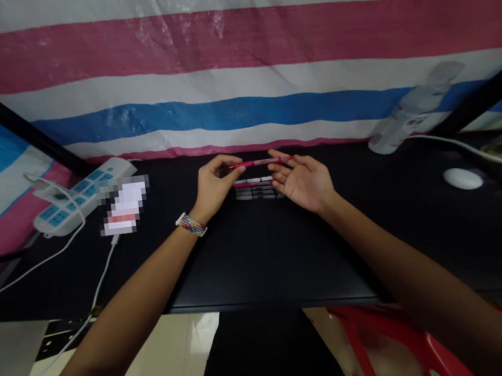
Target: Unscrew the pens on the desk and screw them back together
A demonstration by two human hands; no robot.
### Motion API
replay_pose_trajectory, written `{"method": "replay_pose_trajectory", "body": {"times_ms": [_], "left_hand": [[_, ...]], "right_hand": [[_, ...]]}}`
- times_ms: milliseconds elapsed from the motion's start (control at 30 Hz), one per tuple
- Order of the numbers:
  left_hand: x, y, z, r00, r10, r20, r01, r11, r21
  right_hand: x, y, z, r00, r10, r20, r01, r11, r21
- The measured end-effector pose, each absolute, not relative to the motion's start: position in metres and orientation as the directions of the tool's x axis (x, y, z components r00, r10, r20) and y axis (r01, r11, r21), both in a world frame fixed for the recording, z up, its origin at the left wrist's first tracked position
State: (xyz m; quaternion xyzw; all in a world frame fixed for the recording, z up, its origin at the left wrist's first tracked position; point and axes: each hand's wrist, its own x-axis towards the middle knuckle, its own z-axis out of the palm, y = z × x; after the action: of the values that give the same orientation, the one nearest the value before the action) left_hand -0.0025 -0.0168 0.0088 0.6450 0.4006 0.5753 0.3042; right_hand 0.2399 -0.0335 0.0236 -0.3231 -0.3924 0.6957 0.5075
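Observation:
A slim red pen (258, 163) is held level above the black table. My left hand (214, 186) pinches its left end between thumb and fingers. At the other end, my right hand (309, 185) has its palm turned up, with the thumb and fingers around the pen's right part. Below the raised pen, several more pens (256, 194) lie side by side on the table; one is red, others look clear or white with dark parts. My fingers hide the ends of some of them.
On the left of the black table (259, 254) are a white power strip (116, 169) with blue sockets and a blurred-out phone (126, 206) on a white cable. To the right are a clear bottle (406, 114) and a white mouse (463, 178). A striped sheet (233, 41) hangs behind.

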Motion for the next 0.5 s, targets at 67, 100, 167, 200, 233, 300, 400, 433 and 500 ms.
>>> {"method": "replay_pose_trajectory", "body": {"times_ms": [67,100,167,200,233,300,400,433,500], "left_hand": [[-0.0028,-0.0164,0.0079,0.03,0.865,0.5,0.171,-0.497,0.85],[-0.0027,-0.0163,0.0076,0.037,0.865,0.501,0.169,-0.499,0.85],[-0.0024,-0.0167,0.0073,0.049,0.866,0.498,0.158,-0.499,0.852],[-0.0021,-0.0169,0.0074,0.051,0.867,0.496,0.151,-0.497,0.854],[-0.0019,-0.0172,0.0076,0.051,0.868,0.493,0.144,-0.495,0.857],[-0.0016,-0.0176,0.0079,0.053,0.873,0.485,0.13,-0.487,0.864],[-0.0015,-0.0176,0.0078,0.048,0.877,0.477,0.113,-0.48,0.87],[-0.0016,-0.0175,0.0076,0.047,0.877,0.477,0.108,-0.48,0.871],[-0.0017,-0.0174,0.0071,0.054,0.879,0.474,0.097,-0.477,0.874]], "right_hand": [[0.2401,-0.0327,0.0218,-0.264,0.964,-0.027,-0.445,-0.147,-0.884],[0.2402,-0.032,0.0205,-0.25,0.968,-0.018,-0.443,-0.131,-0.887],[0.2404,-0.0308,0.0183,-0.223,0.975,-0.015,-0.442,-0.115,-0.89],[0.2404,-0.0304,0.0176,-0.214,0.977,-0.02,-0.445,-0.116,-0.888],[0.2404,-0.0302,0.0172,-0.211,0.977,-0.027,-0.453,-0.122,-0.883],[0.2403,-0.0303,0.017,-0.221,0.974,-0.037,-0.479,-0.142,-0.866],[0.2398,-0.0303,0.0163,-0.239,0.97,-0.038,-0.519,-0.161,-0.84],[0.2397,-0.0302,0.016,-0.236,0.971,-0.035,-0.524,-0.158,-0.837],[0.2394,-0.0301,0.0155,-0.217,0.976,-0.025,-0.521,-0.138,-0.842]]}}
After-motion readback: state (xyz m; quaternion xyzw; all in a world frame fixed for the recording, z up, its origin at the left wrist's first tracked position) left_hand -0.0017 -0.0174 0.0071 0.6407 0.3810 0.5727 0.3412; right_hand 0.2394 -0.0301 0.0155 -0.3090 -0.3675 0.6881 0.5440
